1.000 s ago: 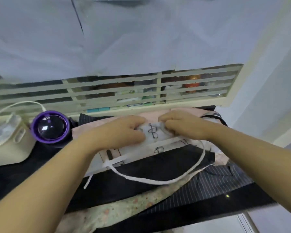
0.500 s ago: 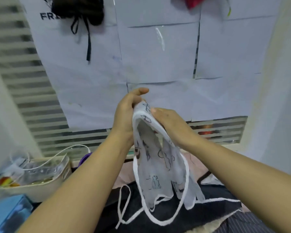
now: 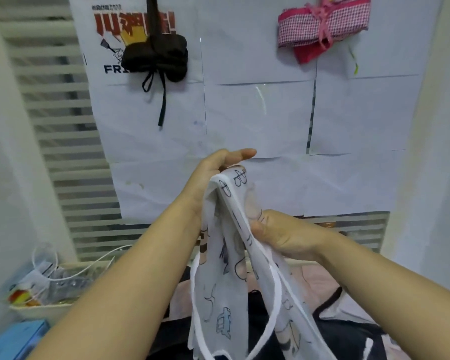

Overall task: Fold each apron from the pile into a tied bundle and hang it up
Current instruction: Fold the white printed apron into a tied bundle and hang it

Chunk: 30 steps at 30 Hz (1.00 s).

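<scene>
- The left hand (image 3: 216, 170) gripped the apron (image 3: 226, 287) at its top fold.
- The right hand (image 3: 283, 236) pinched the apron's edge lower down.
- The apron hung above the pile (image 3: 320, 281).
- A black bundle (image 3: 155, 57) and a pink bundle (image 3: 322, 24) hung on the wall (image 3: 257, 113).

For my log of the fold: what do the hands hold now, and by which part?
Both hold the apron: the left hand at its top fold, the right hand pinching its edge lower down.

Printed poster (image 3: 109, 27), cluttered basket (image 3: 40, 311), blue box (image 3: 12, 341)
</scene>
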Available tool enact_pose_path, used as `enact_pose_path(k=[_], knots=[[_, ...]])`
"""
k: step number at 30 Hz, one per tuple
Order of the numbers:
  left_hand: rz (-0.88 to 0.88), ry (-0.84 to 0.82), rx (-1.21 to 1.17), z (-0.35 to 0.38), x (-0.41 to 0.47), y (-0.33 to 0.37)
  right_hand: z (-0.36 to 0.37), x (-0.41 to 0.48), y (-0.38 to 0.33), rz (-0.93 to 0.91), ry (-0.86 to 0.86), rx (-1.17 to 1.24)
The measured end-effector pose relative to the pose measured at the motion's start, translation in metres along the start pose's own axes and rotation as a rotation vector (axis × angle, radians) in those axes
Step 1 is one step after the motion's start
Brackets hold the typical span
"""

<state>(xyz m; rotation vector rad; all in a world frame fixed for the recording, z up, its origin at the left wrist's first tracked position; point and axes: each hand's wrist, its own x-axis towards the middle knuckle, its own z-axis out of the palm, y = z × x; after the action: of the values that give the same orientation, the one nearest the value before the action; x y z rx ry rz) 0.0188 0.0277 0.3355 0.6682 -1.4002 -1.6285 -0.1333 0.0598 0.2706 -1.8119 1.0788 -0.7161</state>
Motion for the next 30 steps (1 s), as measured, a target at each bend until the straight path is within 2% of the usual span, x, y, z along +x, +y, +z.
enact_pose_path(k=[5, 7, 8, 10, 12, 15, 17, 20, 23, 26, 30], knots=[[-0.039, -0.053, -0.092, 0.006, 0.009, 0.001, -0.006, 0.001, 0.006, 0.011, -0.133, 0.119], [-0.043, -0.022, -0.149, 0.008, 0.014, 0.000, -0.006, 0.002, 0.009, -0.006, -0.193, 0.238], [-0.036, 0.011, -0.168, 0.007, 0.017, -0.001, -0.005, 0.003, 0.009, -0.003, -0.171, 0.295], [0.013, 0.046, -0.170, -0.002, 0.026, -0.010, -0.004, 0.006, 0.012, 0.010, -0.054, 0.382], [0.045, 0.005, -0.102, -0.018, 0.031, -0.030, -0.005, 0.010, 0.016, 0.023, 0.084, 0.455], [-0.051, -0.103, 0.055, -0.032, 0.021, -0.068, -0.009, 0.016, 0.017, 0.061, 0.309, 0.510], [-0.123, -0.116, 0.125, -0.034, 0.010, -0.090, -0.011, 0.023, 0.016, 0.103, 0.457, 0.468], [-0.076, -0.183, 0.233, -0.031, -0.008, -0.108, -0.009, 0.035, 0.015, 0.164, 0.599, 0.364], [-0.034, -0.039, 0.239, -0.030, -0.007, -0.115, 0.000, 0.046, 0.014, 0.228, 0.696, 0.327], [-0.065, 0.085, 0.206, -0.032, -0.005, -0.116, 0.008, 0.047, 0.015, 0.261, 0.607, 0.312], [-0.096, 0.150, 0.059, -0.040, -0.008, -0.118, 0.018, 0.030, 0.025, 0.234, 0.436, 0.390]])
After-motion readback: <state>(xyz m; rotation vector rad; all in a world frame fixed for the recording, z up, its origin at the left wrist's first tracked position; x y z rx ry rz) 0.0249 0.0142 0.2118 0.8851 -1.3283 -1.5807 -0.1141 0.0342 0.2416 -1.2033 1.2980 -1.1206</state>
